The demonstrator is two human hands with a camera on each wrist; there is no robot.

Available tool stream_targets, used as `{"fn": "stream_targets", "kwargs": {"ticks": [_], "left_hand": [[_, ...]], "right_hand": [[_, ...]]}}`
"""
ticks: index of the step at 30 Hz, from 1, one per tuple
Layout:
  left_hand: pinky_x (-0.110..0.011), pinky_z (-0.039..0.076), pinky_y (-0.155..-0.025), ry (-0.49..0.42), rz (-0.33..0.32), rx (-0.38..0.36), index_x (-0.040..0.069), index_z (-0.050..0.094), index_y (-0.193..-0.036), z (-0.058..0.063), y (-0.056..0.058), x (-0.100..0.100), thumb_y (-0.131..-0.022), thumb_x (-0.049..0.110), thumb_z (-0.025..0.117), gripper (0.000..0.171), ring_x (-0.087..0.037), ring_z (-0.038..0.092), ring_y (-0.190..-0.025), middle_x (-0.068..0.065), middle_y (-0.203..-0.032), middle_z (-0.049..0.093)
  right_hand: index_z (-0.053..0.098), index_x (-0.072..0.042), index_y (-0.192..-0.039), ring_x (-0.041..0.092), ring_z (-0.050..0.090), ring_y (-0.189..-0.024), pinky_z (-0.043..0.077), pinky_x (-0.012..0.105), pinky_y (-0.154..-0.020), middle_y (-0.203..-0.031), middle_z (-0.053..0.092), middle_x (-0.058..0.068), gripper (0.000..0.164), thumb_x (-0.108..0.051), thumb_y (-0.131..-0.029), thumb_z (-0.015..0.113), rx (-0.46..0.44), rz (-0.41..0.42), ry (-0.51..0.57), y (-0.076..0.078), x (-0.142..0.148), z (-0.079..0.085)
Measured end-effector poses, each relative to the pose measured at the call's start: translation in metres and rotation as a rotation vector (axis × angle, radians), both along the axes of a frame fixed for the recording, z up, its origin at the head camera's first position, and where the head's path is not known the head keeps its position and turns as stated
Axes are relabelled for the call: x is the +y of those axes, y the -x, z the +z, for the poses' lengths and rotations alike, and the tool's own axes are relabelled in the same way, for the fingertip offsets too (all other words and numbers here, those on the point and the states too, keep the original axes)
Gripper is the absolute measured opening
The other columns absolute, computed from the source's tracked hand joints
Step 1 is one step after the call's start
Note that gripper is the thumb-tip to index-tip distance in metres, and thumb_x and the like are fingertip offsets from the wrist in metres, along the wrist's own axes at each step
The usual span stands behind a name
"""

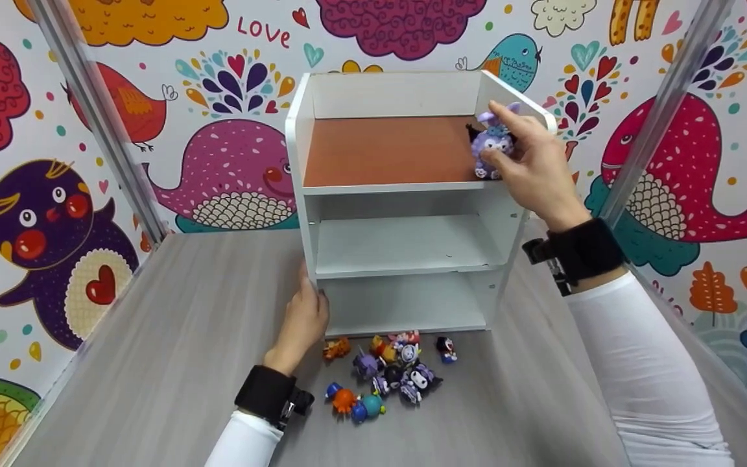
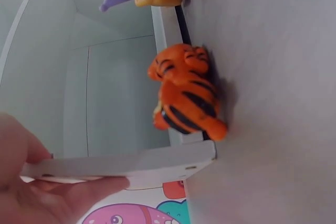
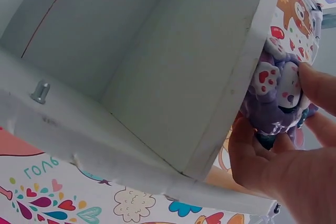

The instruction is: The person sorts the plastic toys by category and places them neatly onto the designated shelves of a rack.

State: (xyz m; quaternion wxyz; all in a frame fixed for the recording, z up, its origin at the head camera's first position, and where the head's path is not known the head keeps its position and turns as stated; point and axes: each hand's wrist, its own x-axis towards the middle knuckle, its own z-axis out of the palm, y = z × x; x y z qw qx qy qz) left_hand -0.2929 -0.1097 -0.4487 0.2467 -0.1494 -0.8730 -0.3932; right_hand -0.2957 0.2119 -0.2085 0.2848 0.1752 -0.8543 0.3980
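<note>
My right hand [image 1: 532, 165] pinches a purple figurine [image 1: 491, 148] with long ears at the right front of the top shelf's brown board [image 1: 386, 152]. In the right wrist view, the figurine [image 3: 278, 90] shows white paws with red marks, and my thumb and fingers wrap round it close to the shelf's front edge. Lower down, my left hand [image 1: 302, 318] grips the left side panel of the white shelf unit [image 1: 406, 243]. The left wrist view has thumb and fingers on either side of that panel [image 2: 142, 163]. Near it lies an orange, black-striped tiger figurine [image 2: 184, 93].
Several small figurines lie heaped on the grey floor in front of the unit, among them a black-and-purple one [image 1: 420, 383], a teal-and-blue one [image 1: 368, 407] and a small dark one [image 1: 446, 349] apart at right. A patterned wall [image 1: 231, 175] stands behind.
</note>
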Motion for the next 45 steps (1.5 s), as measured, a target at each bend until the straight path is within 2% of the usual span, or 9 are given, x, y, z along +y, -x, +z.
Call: {"fn": "stream_targets", "kwargs": {"ticks": [3,6,10,15,21,26,34,45], "left_hand": [[-0.057,0.054,-0.069,0.010,0.011,0.013,-0.010,0.016,-0.152,0.000,0.000,0.000,-0.096,-0.007,0.047,0.064,-0.051,0.068,-0.087,-0.044,-0.120,0.058],[-0.058,0.055,-0.072,0.011,0.014,0.015,-0.013,0.017,-0.150,-0.001,0.000,0.000,-0.095,-0.007,0.047,0.063,-0.052,0.068,-0.089,-0.045,-0.120,0.058],[-0.057,0.054,-0.071,0.003,0.012,0.009,-0.015,0.017,-0.150,-0.001,0.001,-0.001,-0.095,-0.008,0.047,0.062,-0.051,0.068,-0.088,-0.044,-0.118,0.059],[-0.053,0.053,-0.063,0.000,-0.001,0.014,-0.014,0.015,-0.150,0.000,0.001,-0.001,-0.094,-0.009,0.046,0.064,-0.048,0.068,-0.077,-0.045,-0.114,0.059],[-0.054,0.054,-0.066,0.001,0.009,-0.029,-0.010,0.014,-0.152,0.002,0.002,0.000,-0.095,-0.006,0.046,0.066,-0.048,0.069,-0.084,-0.044,-0.119,0.059],[-0.051,0.054,-0.063,-0.003,0.011,-0.056,-0.008,0.014,-0.153,0.002,0.002,0.000,-0.096,-0.005,0.046,0.066,-0.046,0.070,-0.082,-0.043,-0.116,0.061],[-0.052,0.055,-0.063,-0.002,0.006,-0.030,-0.010,0.015,-0.153,0.000,0.001,0.001,-0.095,-0.005,0.047,0.066,-0.048,0.069,-0.079,-0.043,-0.114,0.061],[-0.054,0.055,-0.066,0.007,0.027,-0.033,-0.012,0.016,-0.151,-0.001,0.002,0.000,-0.094,-0.007,0.048,0.066,-0.048,0.068,-0.079,-0.043,-0.111,0.062]], "right_hand": [[0.048,-0.021,-0.150,0.020,0.055,-0.106,0.048,0.015,-0.091,-0.130,0.057,0.017,0.057,-0.003,-0.097,0.061,0.001,-0.013,-0.014,0.003,0.001,0.000],[0.050,-0.019,-0.149,0.022,0.055,-0.110,0.050,0.027,-0.100,-0.131,0.056,0.017,0.056,-0.002,-0.096,0.061,-0.004,-0.016,-0.020,0.005,0.000,0.001],[0.052,-0.018,-0.148,0.025,0.055,-0.116,0.047,0.042,-0.109,-0.133,0.056,0.018,0.056,-0.001,-0.096,0.061,-0.006,-0.017,-0.018,0.008,-0.002,0.003],[0.052,-0.019,-0.148,0.026,0.055,-0.116,0.046,0.044,-0.110,-0.133,0.056,0.018,0.055,-0.002,-0.096,0.062,-0.004,-0.035,-0.021,0.007,-0.003,0.005],[0.051,-0.016,-0.148,0.027,0.055,-0.116,0.047,0.045,-0.108,-0.134,0.056,0.019,0.056,-0.003,-0.095,0.063,0.016,-0.055,-0.036,0.007,-0.003,0.006],[0.048,-0.015,-0.150,0.032,0.054,-0.126,0.045,0.048,-0.110,-0.143,0.052,0.019,0.059,-0.001,-0.094,0.063,-0.005,-0.043,-0.025,0.008,-0.002,0.003],[0.045,-0.017,-0.152,0.035,0.051,-0.133,0.044,0.050,-0.109,-0.148,0.049,0.019,0.062,0.000,-0.094,0.062,-0.031,-0.030,-0.027,0.009,0.000,-0.001],[0.042,-0.017,-0.153,0.039,0.049,-0.137,0.046,0.052,-0.107,-0.154,0.044,0.017,0.065,0.005,-0.094,0.058,-0.044,0.020,-0.013,0.011,0.000,-0.001]]}}
